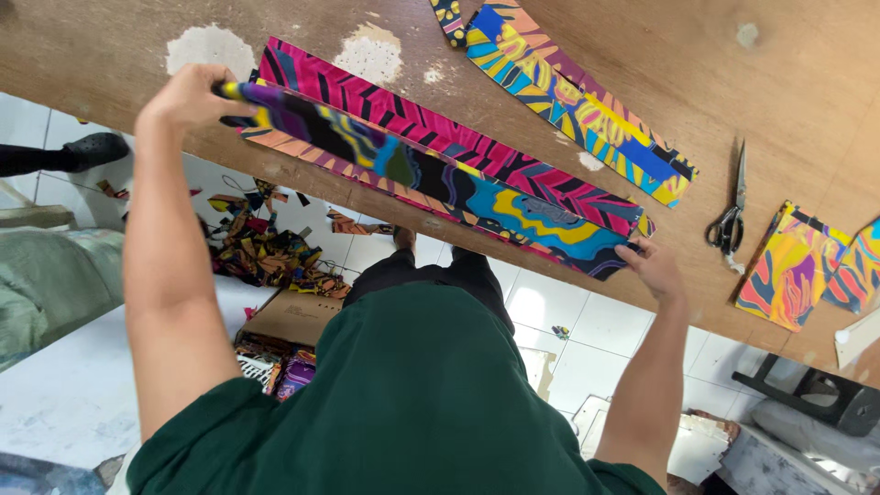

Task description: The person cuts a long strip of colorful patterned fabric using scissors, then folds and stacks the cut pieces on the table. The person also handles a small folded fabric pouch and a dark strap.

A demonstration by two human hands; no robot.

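A long strip of bright patterned fabric (431,170), pink, black, blue and yellow, lies along the near edge of a worn wooden table (642,55). My left hand (188,96) is shut on the strip's left end and lifts its top layer slightly. My right hand (653,268) presses down on the strip's right end at the table edge. Layers of the same kind of cloth lie stacked under the top piece.
A second patterned strip (573,96) lies further back. Black scissors (731,215) rest to the right, beside smaller fabric pieces (793,266). Below the table edge, fabric scraps (261,247) and a cardboard box (293,316) sit on the white tiled floor.
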